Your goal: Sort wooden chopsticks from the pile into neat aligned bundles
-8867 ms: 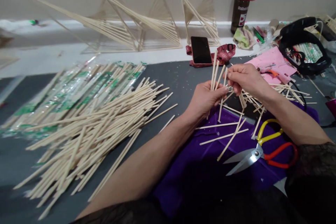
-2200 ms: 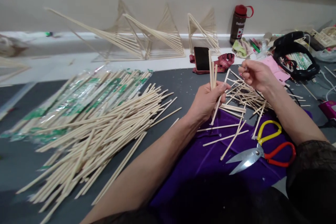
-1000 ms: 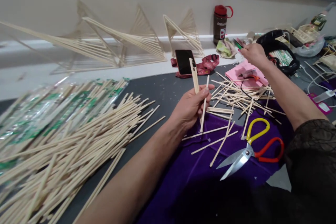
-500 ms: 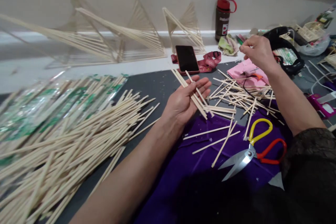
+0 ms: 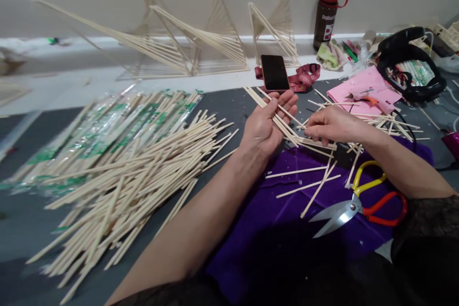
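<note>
Several thin wooden sticks [image 5: 264, 104] lie across the palm of my left hand [image 5: 267, 122], held under its thumb with the fingers loosely extended. My right hand [image 5: 332, 125] is just to the right, fingers pinched at the lower end of one of these sticks. Beneath both hands, cut sticks [image 5: 317, 143] are scattered on the table and on a purple cloth [image 5: 258, 229]. Scissors [image 5: 353, 206] with one yellow and one red handle rest on the cloth, blades apart.
Long sticks [image 5: 143, 186] are piled at left, beside plastic-wrapped bundles [image 5: 96, 138]. Stick frameworks [image 5: 201, 43] stand along the wall. A phone [image 5: 274, 72] on a lanyard, a bottle [image 5: 326, 19], pink paper [image 5: 362, 86], pliers [image 5: 366, 98] and black headphones [image 5: 390, 76] lie farther back.
My right hand has come down and left from above the pink paper to the sticks by my left hand. The view has shifted a little left; my left hand still holds its sticks.
</note>
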{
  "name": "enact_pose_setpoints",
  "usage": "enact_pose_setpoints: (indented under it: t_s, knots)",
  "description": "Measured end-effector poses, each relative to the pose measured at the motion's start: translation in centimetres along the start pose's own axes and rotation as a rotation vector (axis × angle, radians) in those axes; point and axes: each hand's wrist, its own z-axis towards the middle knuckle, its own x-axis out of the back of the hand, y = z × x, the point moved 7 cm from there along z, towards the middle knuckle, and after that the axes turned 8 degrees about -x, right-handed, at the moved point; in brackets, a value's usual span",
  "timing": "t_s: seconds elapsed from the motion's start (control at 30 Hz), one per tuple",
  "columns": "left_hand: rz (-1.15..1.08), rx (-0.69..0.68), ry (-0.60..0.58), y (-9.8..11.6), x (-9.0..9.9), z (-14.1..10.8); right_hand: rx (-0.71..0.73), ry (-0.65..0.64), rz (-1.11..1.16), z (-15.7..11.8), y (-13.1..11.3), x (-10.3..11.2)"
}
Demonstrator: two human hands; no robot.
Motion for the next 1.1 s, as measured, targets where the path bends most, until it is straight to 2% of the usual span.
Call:
enact_pose_setpoints:
  t_s: [0.07, 0.17, 0.37, 0.5, 0.63, 0.87, 1.1]
  knots:
    - [0.005, -0.002, 0.003, 0.1, 0.1, 0.1, 0.001, -0.016, 0.086, 0.3, 0.7, -0.4]
    - [0.047, 0.01, 0.007, 0.0, 0.2, 0.1, -0.026, 0.066, 0.137, 0.7, 1.9, -0.3]
    - [0.135, 0.072, -0.082, -1.1, -0.5, -1.0, -0.017, 0.192, 0.071, 1.0, 2.5, 0.2]
    - [0.125, -0.011, -0.125, -1.0, -1.1, -1.4, 0.017, 0.252, 0.021, 0.9, 2.4, 0.6]
    - [0.135, -0.065, -0.137, -0.8, -1.1, -1.5, -0.089, 0.246, 0.033, 0.9, 3.2, 0.8]
    - [0.203, -0.161, -0.241, -0.6, -1.5, -2.0, -0.166, 0.134, 0.311, 1.0, 3.6, 0.2]
    - [0.223, -0.21, -0.339, 0.3, -2.1, -2.3, -0.226, 0.086, 0.348, 0.4, 3.7, 0.4]
